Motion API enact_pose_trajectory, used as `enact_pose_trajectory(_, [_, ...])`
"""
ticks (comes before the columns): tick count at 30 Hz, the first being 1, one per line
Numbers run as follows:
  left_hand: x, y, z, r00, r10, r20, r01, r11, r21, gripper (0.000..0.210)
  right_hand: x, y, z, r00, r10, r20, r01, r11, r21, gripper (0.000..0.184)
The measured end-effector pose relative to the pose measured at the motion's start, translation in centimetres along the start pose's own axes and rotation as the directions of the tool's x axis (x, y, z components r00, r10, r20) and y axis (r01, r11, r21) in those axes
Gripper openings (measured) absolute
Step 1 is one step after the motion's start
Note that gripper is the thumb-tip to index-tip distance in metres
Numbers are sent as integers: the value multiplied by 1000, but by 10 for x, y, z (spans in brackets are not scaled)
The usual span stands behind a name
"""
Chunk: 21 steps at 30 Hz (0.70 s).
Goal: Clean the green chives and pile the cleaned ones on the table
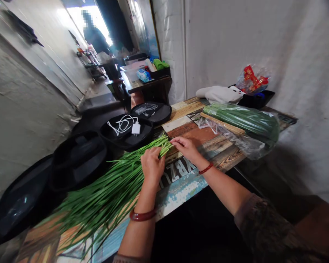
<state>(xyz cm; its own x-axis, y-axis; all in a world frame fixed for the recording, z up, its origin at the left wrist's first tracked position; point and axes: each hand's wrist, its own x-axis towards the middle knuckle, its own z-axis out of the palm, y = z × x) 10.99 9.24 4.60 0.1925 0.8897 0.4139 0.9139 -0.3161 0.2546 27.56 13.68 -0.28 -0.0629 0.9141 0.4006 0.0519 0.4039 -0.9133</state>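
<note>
A loose bunch of garlic chives (112,186) lies across the table, its long green leaves fanning toward the lower left and its pale stem ends toward the middle. My left hand (152,163) is closed over the bunch near those stem ends. Right at the tips of the stems, my right hand (186,148) has thumb and fingers pinched together; whatever is between them is too small to make out. To the right, more green chives (244,118) rest in a clear plastic bag (253,148), with a bundle of thin wooden sticks (222,123) beside them.
Open black cases (79,159) line the table's left side, one holding a white charger (136,128) with its cable. A white cap (222,94) and a red-patterned plastic bag (252,80) sit at the far right. Beyond, a person (94,34) stands near a bright doorway.
</note>
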Motion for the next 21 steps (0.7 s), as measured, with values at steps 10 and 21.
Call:
enact_pose_trajectory(10, [-1, -5, 5, 999, -48, 25, 50, 994, -102, 19, -9, -19, -6, 993, 102, 56, -108, 986, 127, 33])
enact_pose_trajectory(21, [-7, 5, -1, 995, -94, -33, 95, 995, 10, 14, -11, -13, 0, 999, 34, 42, -27, 988, -153, 16])
